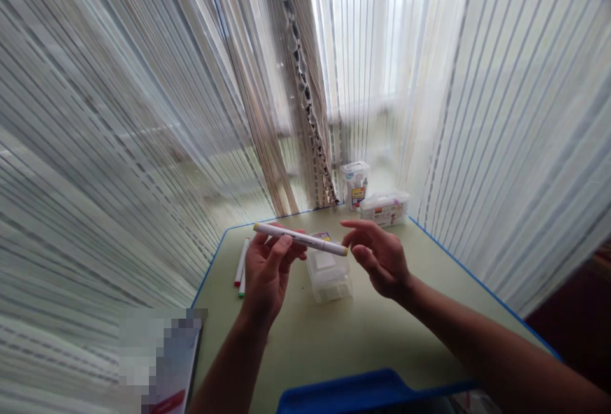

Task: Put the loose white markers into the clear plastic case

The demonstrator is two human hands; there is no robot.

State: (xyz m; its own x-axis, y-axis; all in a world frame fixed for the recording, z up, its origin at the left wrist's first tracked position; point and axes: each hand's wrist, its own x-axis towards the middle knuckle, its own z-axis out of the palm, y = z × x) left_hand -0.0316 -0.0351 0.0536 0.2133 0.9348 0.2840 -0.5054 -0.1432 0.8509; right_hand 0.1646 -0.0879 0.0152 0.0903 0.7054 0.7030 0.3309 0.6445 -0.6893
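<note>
A white marker (305, 240) with yellow ends lies across the fingers of my left hand (270, 268), pinned by the thumb. My right hand (379, 258) hovers by the marker's right end, fingers curled and apart, with nothing visible in it. A small gap seems to separate its fingertips from the yellow tip. Behind and below the marker, a clear plastic box (329, 283) rests on the table, its upper part partly covered by the marker. Left of my left hand lie a red-ended marker (241, 268) and a green-ended marker (242, 288), both partly hidden.
The pale green table (382, 344) has a blue edge. At its far side stand an upright clear container (356, 185) and a low lidded box (384, 209). A blue tray (344, 392) sits at the near edge. Striped curtains (143, 115) hang behind.
</note>
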